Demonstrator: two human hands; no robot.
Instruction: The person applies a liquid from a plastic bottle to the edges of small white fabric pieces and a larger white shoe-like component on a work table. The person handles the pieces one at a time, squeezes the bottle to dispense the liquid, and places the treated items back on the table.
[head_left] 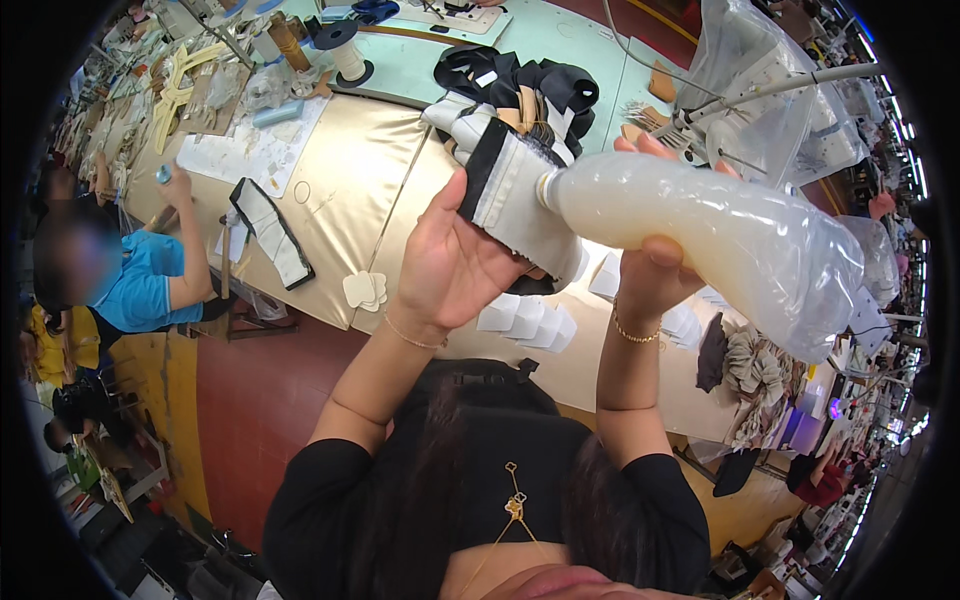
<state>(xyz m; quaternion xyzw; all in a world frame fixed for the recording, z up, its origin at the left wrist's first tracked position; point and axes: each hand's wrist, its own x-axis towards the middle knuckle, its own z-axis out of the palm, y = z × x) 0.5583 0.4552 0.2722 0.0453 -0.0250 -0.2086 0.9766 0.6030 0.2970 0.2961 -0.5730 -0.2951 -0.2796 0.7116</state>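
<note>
- Fingers of the right hand (650, 285) are gripping, partly closed, a translucent squeeze bottle (700, 205) at two o'clock.
- Left hand (450, 265) is loosely holding a grey-and-black fabric piece (510, 190) at twelve, fingertips hidden.
- Bottle is looking soft, slick, fairly light; its neck end is offering best hold.
- Fabric is seeming light, pliable, needing support underneath.

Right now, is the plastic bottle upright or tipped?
Tipped: the bottle lies sideways in the right hand, its neck pointing left at the grey piece in the left hand.
</note>
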